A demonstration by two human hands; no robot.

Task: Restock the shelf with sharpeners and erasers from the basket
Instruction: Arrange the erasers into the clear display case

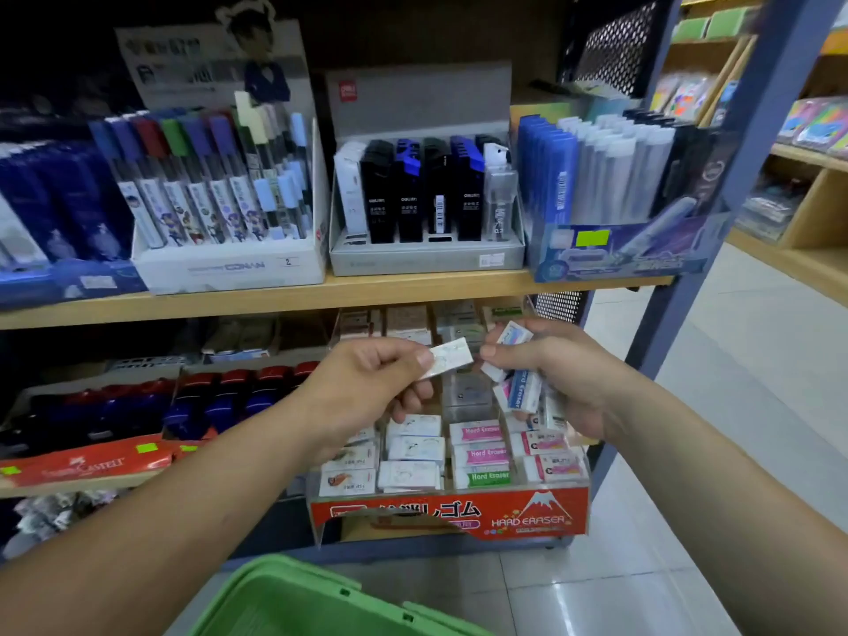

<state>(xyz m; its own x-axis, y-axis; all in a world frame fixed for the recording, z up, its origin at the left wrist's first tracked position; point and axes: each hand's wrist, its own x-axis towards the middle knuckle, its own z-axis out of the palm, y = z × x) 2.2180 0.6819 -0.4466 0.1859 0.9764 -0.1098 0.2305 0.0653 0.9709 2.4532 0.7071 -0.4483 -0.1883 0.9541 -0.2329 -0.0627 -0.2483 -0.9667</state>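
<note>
Nearest the lens: green basket (293,594), rim and one corner only, contents out of sight. Above it, left hand (367,383), thumb and forefinger closed in a pinch on one end of a single white eraser (447,358), other fingers curled beneath. Opposite, right hand (550,374), fingers wrapped round a loose clutch of erasers (523,390), several wrappers in blue and pink print, one more nipped at the fingertips on top. Both loads held in the air above the red-fronted eraser tray (449,511), one level below the upper shelf board (367,291). Tray compartments part-filled, sorted by wrapper. Orientation of white eraser: long axis roughly left to right, free end raised a little and pointing at the right hand, broad face toward the camera. Likely hazards: overfull right-hand clutch shedding a piece onto the floor or into the wrong column once the fingers loosen; end-only pinch letting the white eraser swivel; look-alike wrappers inviting a misfile.
</note>
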